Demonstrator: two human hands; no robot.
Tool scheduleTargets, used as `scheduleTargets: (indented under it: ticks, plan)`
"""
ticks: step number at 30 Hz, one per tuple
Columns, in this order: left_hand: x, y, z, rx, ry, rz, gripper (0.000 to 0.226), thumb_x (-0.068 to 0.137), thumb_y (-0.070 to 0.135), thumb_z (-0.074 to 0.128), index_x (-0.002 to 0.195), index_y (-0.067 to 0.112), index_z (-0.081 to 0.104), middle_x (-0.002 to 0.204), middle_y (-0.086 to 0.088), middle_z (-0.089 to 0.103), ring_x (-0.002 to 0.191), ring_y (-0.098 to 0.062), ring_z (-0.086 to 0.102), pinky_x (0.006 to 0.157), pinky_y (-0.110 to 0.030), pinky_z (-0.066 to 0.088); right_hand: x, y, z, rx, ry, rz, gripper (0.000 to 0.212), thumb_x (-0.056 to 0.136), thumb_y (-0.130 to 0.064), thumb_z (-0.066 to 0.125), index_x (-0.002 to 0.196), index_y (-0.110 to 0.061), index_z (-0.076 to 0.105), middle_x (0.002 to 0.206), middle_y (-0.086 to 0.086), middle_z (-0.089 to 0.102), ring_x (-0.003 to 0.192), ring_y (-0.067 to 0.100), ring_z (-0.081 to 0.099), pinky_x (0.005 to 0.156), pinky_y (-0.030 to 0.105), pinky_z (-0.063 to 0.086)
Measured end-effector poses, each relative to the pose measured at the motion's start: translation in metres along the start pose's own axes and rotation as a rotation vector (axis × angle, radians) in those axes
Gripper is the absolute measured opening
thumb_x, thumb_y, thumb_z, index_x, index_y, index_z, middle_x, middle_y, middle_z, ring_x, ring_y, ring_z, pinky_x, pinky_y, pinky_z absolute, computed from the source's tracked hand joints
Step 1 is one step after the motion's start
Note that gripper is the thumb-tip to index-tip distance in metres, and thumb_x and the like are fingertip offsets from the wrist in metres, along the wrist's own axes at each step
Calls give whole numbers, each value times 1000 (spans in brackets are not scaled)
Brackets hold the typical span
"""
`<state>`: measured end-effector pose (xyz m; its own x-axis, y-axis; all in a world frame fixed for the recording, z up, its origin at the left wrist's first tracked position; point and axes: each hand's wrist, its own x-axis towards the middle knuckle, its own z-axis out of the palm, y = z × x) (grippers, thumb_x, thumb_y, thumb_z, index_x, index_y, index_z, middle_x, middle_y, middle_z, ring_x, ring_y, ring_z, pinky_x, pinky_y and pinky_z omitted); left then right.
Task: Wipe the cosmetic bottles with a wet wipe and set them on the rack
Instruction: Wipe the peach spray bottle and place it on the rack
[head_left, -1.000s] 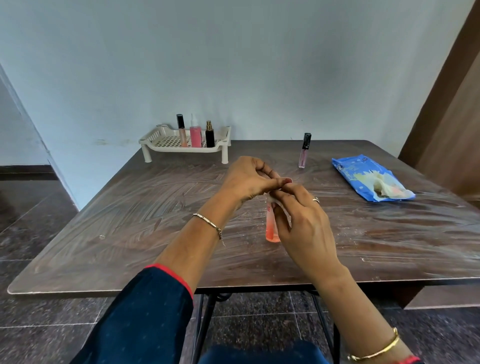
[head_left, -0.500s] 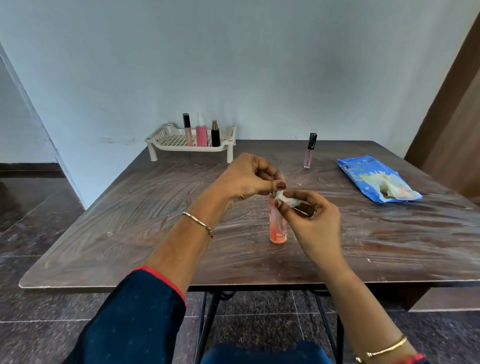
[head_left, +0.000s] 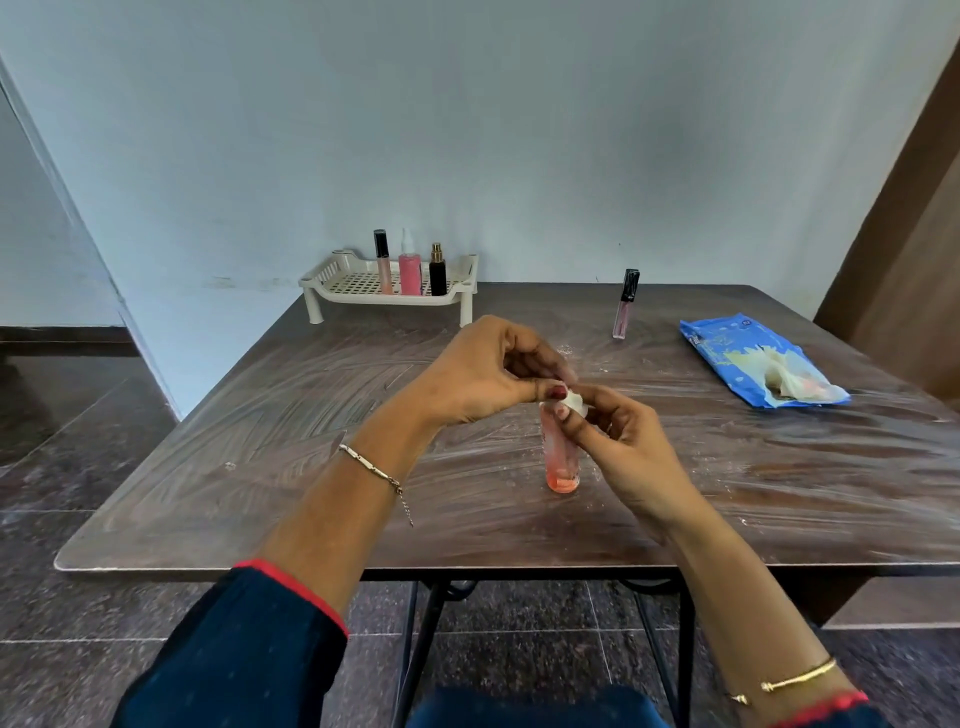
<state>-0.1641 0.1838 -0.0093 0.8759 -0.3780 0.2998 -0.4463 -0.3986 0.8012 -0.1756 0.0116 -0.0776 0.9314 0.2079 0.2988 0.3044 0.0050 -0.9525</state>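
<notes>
An orange-pink bottle stands upright on the table, near its middle. My left hand pinches the bottle's top. My right hand pinches a small white wet wipe against the upper part of the bottle. The bottle's top is hidden by my fingers. At the back left stands a cream rack with a lip gloss tube, a pink spray bottle and a black bottle upright on it.
A lip gloss tube with a black cap stands alone at the back of the table. A blue wet wipe pack, open with a wipe sticking out, lies at the right. A wall runs behind the table.
The view has drifted so everything sits a little to the right. My right hand has slid the wipe up to the bottle's top, where my left hand still pinches.
</notes>
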Motion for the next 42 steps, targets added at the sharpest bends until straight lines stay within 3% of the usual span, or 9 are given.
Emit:
scheduleTargets:
  ticks: [5, 7, 15, 21, 28, 34, 38, 42]
  plan:
    - [-3, 4, 1, 43, -54, 24, 19, 78, 6, 74, 97, 11, 75, 90, 7, 74, 89, -3, 69, 83, -18, 53, 4, -4, -19, -1, -212, 36, 29, 81, -24, 65, 107, -12, 68, 103, 3, 71, 103, 14, 63, 92, 23, 48]
    - [-3, 6, 2, 57, -67, 23, 20, 78, 6, 74, 98, 11, 74, 91, 8, 73, 90, -1, 68, 82, -16, 52, 7, -5, -22, -15, -201, 23, 28, 76, -24, 70, 101, -12, 69, 99, 5, 72, 100, 15, 64, 89, 25, 50]
    - [2, 4, 8, 12, -72, 4, 23, 78, 7, 75, 101, 9, 73, 94, 0, 74, 90, -7, 69, 85, -20, 53, -14, 10, -1, -239, 267, -245, 21, 69, -30, 76, 87, -21, 70, 86, 2, 67, 79, 9, 64, 69, 15, 49]
    - [6, 0, 16, -37, 2, -38, 21, 76, 5, 75, 96, 10, 71, 88, 3, 73, 84, -6, 69, 81, -18, 54, -34, 21, 3, -472, 426, -294, 18, 76, -6, 77, 92, -13, 72, 80, -11, 60, 77, 3, 62, 63, 10, 49]
    - [12, -11, 14, 1, 137, -108, 19, 73, 8, 79, 86, 18, 69, 81, -3, 71, 79, -16, 67, 81, -31, 57, -50, 22, 13, -709, 250, -406, 33, 76, 1, 74, 106, -12, 72, 92, -7, 61, 83, 5, 59, 72, 20, 51]
    - [20, -5, 18, 40, 164, -121, 20, 70, 17, 83, 84, 20, 69, 76, -1, 71, 72, -9, 66, 79, -27, 57, -19, 1, -5, -871, 412, -498, 27, 76, 0, 70, 100, -9, 61, 94, 3, 66, 77, 21, 63, 61, 41, 55]
    - [29, 1, 28, 79, 190, -137, 18, 70, 19, 83, 81, 17, 69, 71, -2, 68, 71, -12, 66, 79, -33, 58, -7, 1, -9, -958, 339, -607, 18, 80, -2, 64, 97, -6, 67, 101, 7, 63, 85, 24, 62, 66, 36, 52]
    - [38, 0, 31, 125, 205, -172, 18, 69, 23, 84, 77, 19, 68, 63, 6, 65, 63, -6, 62, 77, -34, 58, -14, 4, -13, -977, 256, -652, 33, 89, -22, 51, 109, -3, 68, 110, 12, 62, 91, 21, 63, 75, 28, 52]
